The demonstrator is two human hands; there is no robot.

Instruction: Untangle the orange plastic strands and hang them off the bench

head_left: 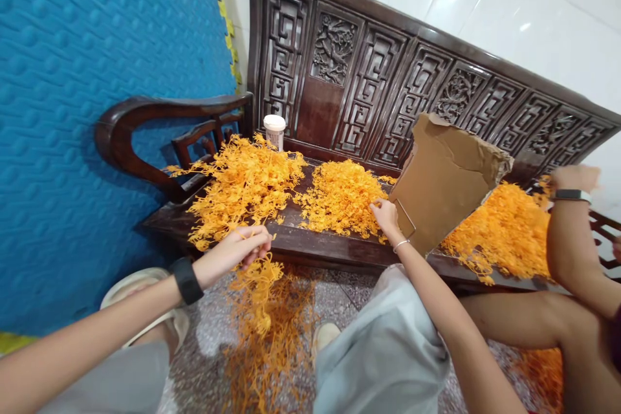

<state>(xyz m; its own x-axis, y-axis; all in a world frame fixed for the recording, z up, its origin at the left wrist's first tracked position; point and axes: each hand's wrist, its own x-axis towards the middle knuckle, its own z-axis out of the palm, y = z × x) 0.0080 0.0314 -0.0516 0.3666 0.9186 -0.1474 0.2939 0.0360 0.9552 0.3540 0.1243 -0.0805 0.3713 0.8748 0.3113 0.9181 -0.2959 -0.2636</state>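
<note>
My left hand (252, 247) is closed around a dangling bunch of orange plastic flower-like pieces (262, 291), held in front of the bench edge. Behind that hand lies a large left pile of the same orange pieces (242, 191) on the dark wooden bench (334, 249). My right hand (387, 215) is at the right edge of the middle pile of orange pieces (344, 194), its thumb and fingers pinched together. What they pinch, if anything, is too small to make out.
A cardboard sheet (446, 174) stands tilted between the middle pile and a right pile of orange pieces (509, 233). A white-lidded tub (274, 132) stands at the backrest. Orange strands (272, 349) lie on the floor. Another person's hand (576, 178) is at right.
</note>
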